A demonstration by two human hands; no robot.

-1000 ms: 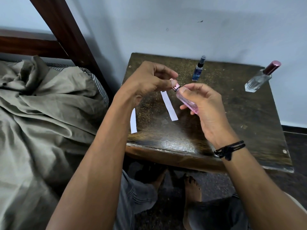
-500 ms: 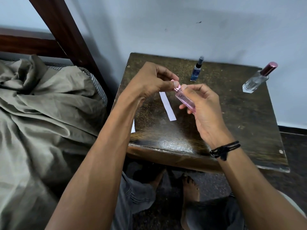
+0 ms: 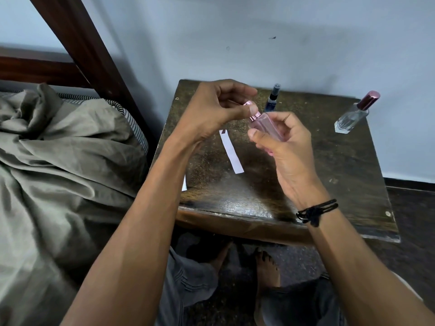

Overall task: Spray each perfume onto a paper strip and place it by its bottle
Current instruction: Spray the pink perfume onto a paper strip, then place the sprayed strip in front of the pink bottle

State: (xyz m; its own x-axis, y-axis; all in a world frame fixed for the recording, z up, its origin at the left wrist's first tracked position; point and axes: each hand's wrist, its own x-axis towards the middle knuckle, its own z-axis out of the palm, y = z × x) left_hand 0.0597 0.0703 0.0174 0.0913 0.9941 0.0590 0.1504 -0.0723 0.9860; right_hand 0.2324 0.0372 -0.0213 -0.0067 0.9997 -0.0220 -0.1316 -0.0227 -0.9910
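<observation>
Pink perfume bottle (image 3: 261, 125) sits gripped in the right hand (image 3: 289, 151); the left hand (image 3: 211, 111) pinches what looks like its cap (image 3: 249, 105).

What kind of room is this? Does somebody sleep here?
Most likely a bedroom. On the left is a bed with a rumpled sheet and a dark wooden bed frame. Beside it, a small wooden table stands against the wall with a clear perfume bottle on it.

Rumpled olive sheet (image 3: 58, 161) on the bed (image 3: 124, 111) off the worktop's (image 3: 341, 172) left edge — dark wooden bedpost (image 3: 94, 55) against pale wall (image 3: 259, 31).
</observation>
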